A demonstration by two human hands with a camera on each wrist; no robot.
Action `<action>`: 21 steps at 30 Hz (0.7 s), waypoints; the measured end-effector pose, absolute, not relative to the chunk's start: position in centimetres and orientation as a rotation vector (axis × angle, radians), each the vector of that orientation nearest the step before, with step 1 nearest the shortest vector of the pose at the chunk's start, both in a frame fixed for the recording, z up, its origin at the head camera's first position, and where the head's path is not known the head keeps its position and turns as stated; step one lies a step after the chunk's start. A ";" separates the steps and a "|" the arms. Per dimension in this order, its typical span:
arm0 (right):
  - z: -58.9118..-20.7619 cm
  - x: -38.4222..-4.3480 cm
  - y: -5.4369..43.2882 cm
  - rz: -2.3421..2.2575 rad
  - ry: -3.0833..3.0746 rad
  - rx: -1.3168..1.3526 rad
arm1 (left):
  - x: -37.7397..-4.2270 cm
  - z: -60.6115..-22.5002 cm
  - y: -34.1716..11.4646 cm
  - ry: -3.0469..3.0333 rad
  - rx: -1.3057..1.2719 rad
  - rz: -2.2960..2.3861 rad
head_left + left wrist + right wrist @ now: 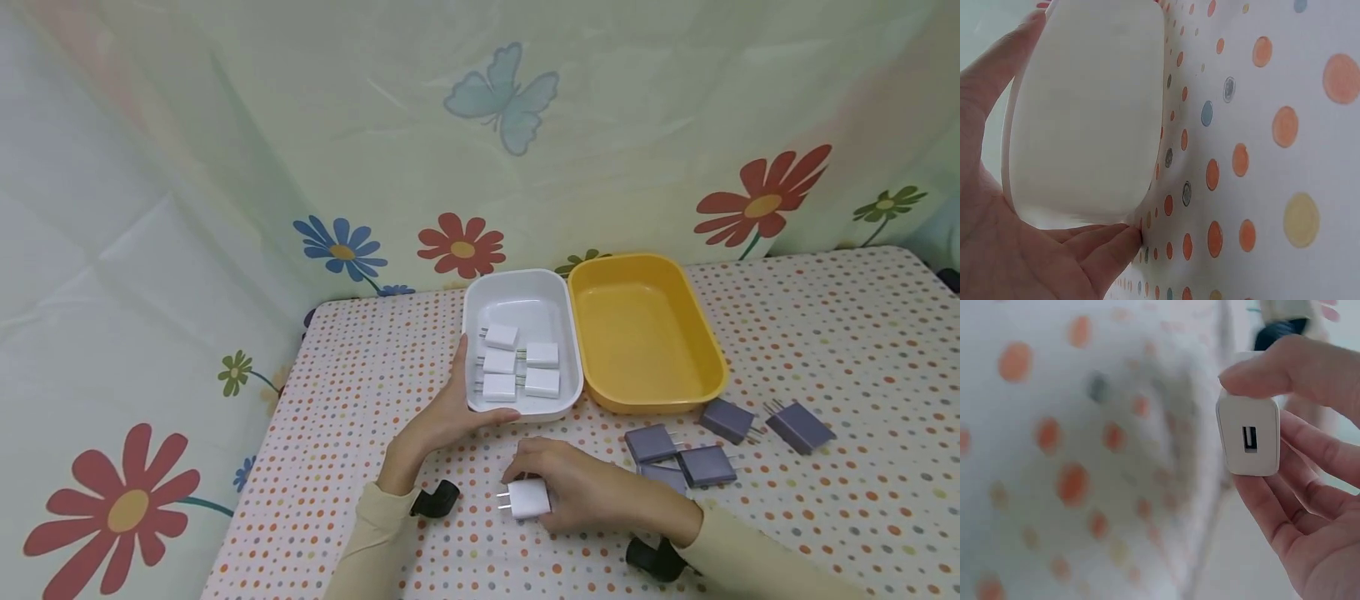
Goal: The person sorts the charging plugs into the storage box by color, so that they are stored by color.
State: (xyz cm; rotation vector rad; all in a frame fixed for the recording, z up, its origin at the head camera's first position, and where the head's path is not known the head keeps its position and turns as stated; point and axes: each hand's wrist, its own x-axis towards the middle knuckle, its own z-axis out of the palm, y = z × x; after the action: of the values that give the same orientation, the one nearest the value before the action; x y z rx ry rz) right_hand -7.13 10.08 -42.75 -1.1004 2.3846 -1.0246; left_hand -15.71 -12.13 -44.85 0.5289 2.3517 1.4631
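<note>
My right hand (pixel 566 483) pinches a white USB charger (pixel 529 498) between thumb and fingers, its two prongs pointing left. In the right wrist view the charger's face (pixel 1235 434) shows its USB port. My left hand (pixel 448 404) holds the white tray (pixel 517 287) at its near left corner, one side of the hand along the left wall and the thumb along the front. Several white chargers (pixel 499 362) lie in that tray in two columns, prongs to the left. Against the tray's outer wall (pixel 1085 112), the left wrist view shows the hand spread around the corner.
A yellow tray (pixel 645 333) stands right beside the white one, with nothing in it. Several dark grey chargers (pixel 707 465) lie on the dotted tablecloth (pixel 862 350) in front and to the right of it. A flowered curtain (pixel 360 125) hangs behind the table.
</note>
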 end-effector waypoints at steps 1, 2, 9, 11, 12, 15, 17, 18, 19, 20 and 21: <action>-42.3 -7.2 10.4 -1.029 2.383 -1.082 | -15.8 -44.9 -12.2 2.348 0.538 1.470; -41.7 -7.3 10.8 -1.028 2.390 -1.060 | -15.8 -44.9 -12.2 2.343 0.551 1.479; -38.3 -9.5 13.5 -1.065 2.454 -1.074 | -15.8 -44.8 -12.3 2.341 0.545 1.472; -37.4 -10.6 14.0 -1.097 2.475 -1.079 | -15.9 -44.8 -12.3 2.343 0.542 1.466; -37.0 -11.2 14.2 -1.108 2.487 -1.068 | -15.9 -44.8 -12.3 2.339 0.549 1.472; -36.0 -13.2 14.4 -1.119 2.557 -1.041 | -15.9 -44.9 -12.4 2.330 0.563 1.481; -35.4 -14.8 14.2 -1.138 2.590 -1.023 | -16.0 -44.9 -12.4 2.326 0.556 1.482; -35.0 -15.6 14.0 -1.141 2.609 -1.011 | -15.9 -45.0 -12.4 2.330 0.541 1.475; -34.8 -16.5 13.8 -1.156 2.622 -1.013 | -15.9 -45.0 -12.4 2.336 0.522 1.460; -34.6 -17.4 13.6 -1.177 2.623 -1.027 | -15.9 -45.0 -12.4 2.338 0.508 1.453; -34.4 -18.3 13.4 -1.190 2.628 -1.033 | -15.9 -45.0 -12.4 2.339 0.494 1.447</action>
State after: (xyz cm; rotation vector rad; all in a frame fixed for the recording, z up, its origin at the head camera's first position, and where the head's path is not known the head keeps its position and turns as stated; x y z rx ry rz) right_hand -18.26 13.35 -34.44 -1.0326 2.6284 -1.1905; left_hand -15.87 -12.42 -45.05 0.4940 2.3393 1.4475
